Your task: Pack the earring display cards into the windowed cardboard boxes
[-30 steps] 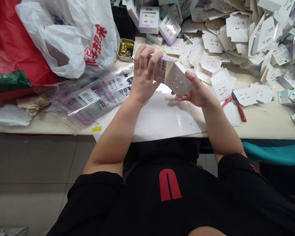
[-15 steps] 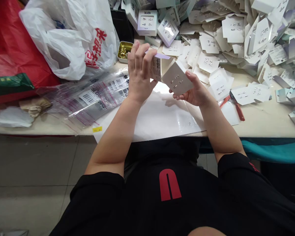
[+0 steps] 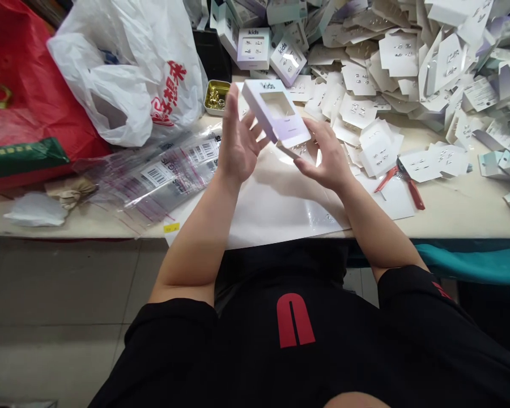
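Note:
A small white and lilac "kids" box (image 3: pixel 285 126) with a cut-out window is held tilted above the white sheet (image 3: pixel 276 209). My right hand (image 3: pixel 329 156) grips its lower right end, thumb below and fingers along the edge. Under the open end, a card with small metal pieces (image 3: pixel 301 150) shows partly; how far it sits inside is hidden. My left hand (image 3: pixel 240 141) is at the box's left side, palm turned inward, thumb up and fingers spread. Its fingertips reach the box's edge; whether they touch it I cannot tell.
A heap of cards with small metal pieces (image 3: pixel 402 54) fills the back right. Red-handled pliers (image 3: pixel 415 192) lie right of the sheet. A tin of gold-coloured pieces (image 3: pixel 216 97) stands behind my left hand. Clear plastic bags (image 3: pixel 157 170) and a white carrier bag (image 3: pixel 123 73) are left.
The box has turned so its windowed front shows. The card has moved from plain view to under the box's open end. My left hand has loosened and rolled palm inward.

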